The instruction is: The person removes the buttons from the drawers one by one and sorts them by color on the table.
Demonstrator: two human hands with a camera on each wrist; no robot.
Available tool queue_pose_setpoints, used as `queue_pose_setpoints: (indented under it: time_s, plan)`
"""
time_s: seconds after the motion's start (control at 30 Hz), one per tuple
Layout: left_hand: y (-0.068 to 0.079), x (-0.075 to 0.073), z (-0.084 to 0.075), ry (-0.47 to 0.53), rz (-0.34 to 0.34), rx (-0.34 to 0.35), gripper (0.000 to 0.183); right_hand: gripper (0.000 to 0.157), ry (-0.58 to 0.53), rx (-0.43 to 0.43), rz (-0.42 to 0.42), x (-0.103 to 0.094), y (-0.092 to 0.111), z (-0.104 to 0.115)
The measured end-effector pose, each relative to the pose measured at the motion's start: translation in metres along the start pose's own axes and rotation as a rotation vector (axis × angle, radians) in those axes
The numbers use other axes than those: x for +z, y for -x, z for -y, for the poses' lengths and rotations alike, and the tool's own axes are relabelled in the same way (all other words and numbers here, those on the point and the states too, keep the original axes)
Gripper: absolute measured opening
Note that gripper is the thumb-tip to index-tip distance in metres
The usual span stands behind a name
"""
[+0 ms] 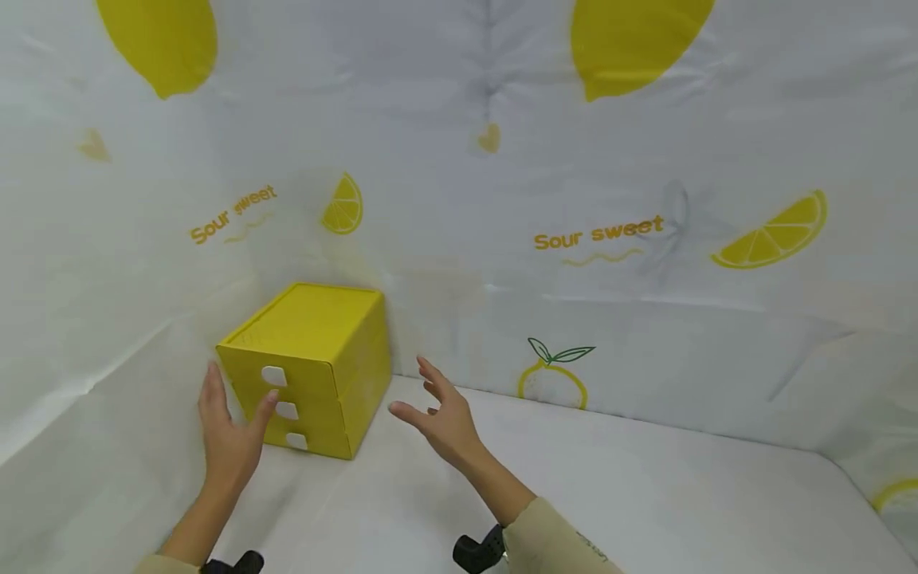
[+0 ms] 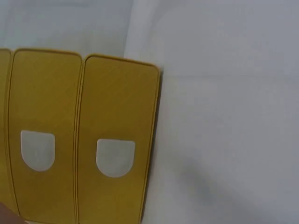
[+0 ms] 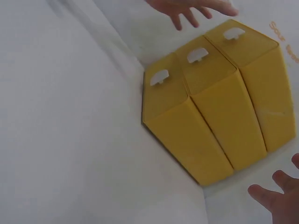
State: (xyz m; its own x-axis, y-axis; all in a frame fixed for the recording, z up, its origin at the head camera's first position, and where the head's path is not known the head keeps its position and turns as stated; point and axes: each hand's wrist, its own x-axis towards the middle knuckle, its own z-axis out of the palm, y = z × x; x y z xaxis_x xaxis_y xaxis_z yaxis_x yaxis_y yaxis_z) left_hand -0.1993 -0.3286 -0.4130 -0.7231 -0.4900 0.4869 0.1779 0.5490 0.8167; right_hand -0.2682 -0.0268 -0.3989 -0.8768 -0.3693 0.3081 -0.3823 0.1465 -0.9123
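A yellow box of three stacked drawers (image 1: 301,323) stands in the left back corner, each drawer front bearing a white tab handle (image 1: 273,376). In the head view my left hand (image 1: 231,438) is raised before the box's left front edge, fingers spread, thumb overlapping the front near the middle tab. My right hand (image 1: 446,418) hovers to the right of the box, fingers apart and nothing in them. The left wrist view shows the drawer fronts (image 2: 117,102) close up. Both hands flank the box in the right wrist view, the right one (image 3: 285,198) at the lower right.
White sheeting printed with lemons (image 1: 770,235) and "Sour sweet" lettering (image 1: 598,233) covers the walls behind and at the left. The box rests on a white tabletop (image 1: 631,494). Black wrist devices (image 1: 479,550) sit by both sleeves.
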Motion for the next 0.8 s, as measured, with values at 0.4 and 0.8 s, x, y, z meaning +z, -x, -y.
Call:
queue_pose_setpoints:
  time_s: [0.4, 0.8]
  plan:
    - [-0.033, 0.016, 0.013, 0.021, -0.012, -0.075, 0.102, 0.094, 0.078, 0.047, 0.063, 0.058, -0.032, 0.024]
    - [-0.036, 0.016, 0.020, 0.057, 0.038, -0.163, 0.093, 0.097, 0.056, -0.009, -0.059, 0.100, -0.048, 0.024]
